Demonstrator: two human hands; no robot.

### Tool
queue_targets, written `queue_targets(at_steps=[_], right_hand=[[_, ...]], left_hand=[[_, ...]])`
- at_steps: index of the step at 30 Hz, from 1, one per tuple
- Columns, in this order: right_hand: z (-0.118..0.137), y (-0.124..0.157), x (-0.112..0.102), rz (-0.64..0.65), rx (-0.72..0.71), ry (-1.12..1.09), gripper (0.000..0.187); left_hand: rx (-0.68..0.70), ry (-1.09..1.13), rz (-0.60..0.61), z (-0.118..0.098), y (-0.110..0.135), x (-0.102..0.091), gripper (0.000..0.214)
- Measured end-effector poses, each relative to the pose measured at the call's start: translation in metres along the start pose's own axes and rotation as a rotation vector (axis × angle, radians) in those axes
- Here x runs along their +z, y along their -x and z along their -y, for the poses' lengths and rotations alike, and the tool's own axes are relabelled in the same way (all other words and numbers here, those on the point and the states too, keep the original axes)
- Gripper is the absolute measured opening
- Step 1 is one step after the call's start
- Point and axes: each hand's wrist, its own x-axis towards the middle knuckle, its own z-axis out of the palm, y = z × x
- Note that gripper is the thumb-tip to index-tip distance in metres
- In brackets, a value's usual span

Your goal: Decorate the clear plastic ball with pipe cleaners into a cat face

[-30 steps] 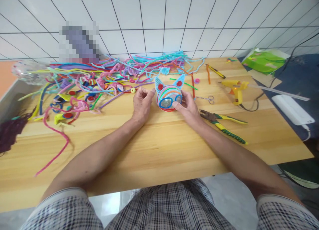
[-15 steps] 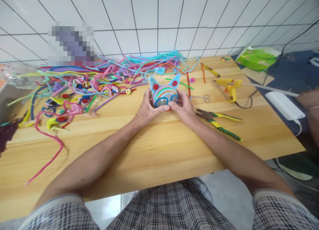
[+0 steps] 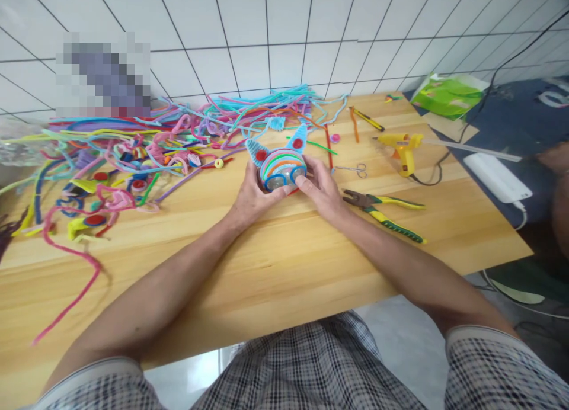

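A white tiled wall (image 3: 355,19) backs a light wooden surface (image 3: 284,268) that fills most of the view. Across its far left part sprawls a tangled heap of coloured pipe cleaners (image 3: 146,134), and one long pink pipe cleaner (image 3: 73,279) trails out of it toward the near edge. By the far right corner lies a green plastic packet (image 3: 447,96), and nearer, just off the right edge, a white oblong power block (image 3: 498,178). The person's bare forearms reach in from the near edge, and the left hand (image 3: 251,199) and right hand (image 3: 322,191) meet at the middle of the surface. Between them is the round pipe-cleaner ball (image 3: 280,164), wound in blue, green, orange and red bands, with two pale-blue pointed ears that each carry a red dot. It sits just in front of the heap; whether it rests on the wood or is lifted clear cannot be told. The left grip is closed around the ball's left side with the thumb on its lower front. The right grip is closed on its right side, thumb pressed to the front. Just beside the right wrist lie pliers with yellow-and-green handles (image 3: 386,211). Farther back are a yellow hot-glue gun (image 3: 402,149), a slim yellow utility knife (image 3: 367,118), and small steel scissors (image 3: 353,170) between ball and glue gun.
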Motion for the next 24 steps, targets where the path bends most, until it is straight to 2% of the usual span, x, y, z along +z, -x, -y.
queue_targets(at_steps=[4,7,11,14,16,19,24], right_hand=[[0.003,0.003,0.004,0.040,-0.027,0.027,0.103],[0.006,0.000,0.000,-0.018,-0.055,0.103,0.092],[0.011,-0.019,-0.031,-0.232,-0.084,0.336,0.050],[0.015,-0.035,-0.065,-0.285,-0.123,0.585,0.020],[0.016,-0.040,-0.084,-0.237,-0.150,0.756,0.012],[0.015,-0.042,-0.100,-0.114,-0.129,0.932,0.013],[0.008,-0.039,-0.102,0.017,-0.033,1.113,0.019]], left_hand=[[-0.040,-0.061,-0.026,-0.002,0.003,-0.001,0.120],[0.003,-0.059,-0.082,-0.007,0.002,0.000,0.114],[0.036,-0.051,-0.109,-0.009,-0.001,0.000,0.101],[0.006,-0.025,-0.082,-0.007,-0.003,-0.001,0.099],[-0.006,-0.011,-0.082,-0.005,-0.003,-0.001,0.099],[-0.017,-0.011,-0.101,-0.002,-0.002,-0.003,0.098],[-0.018,-0.002,-0.107,0.002,-0.004,-0.003,0.100]])
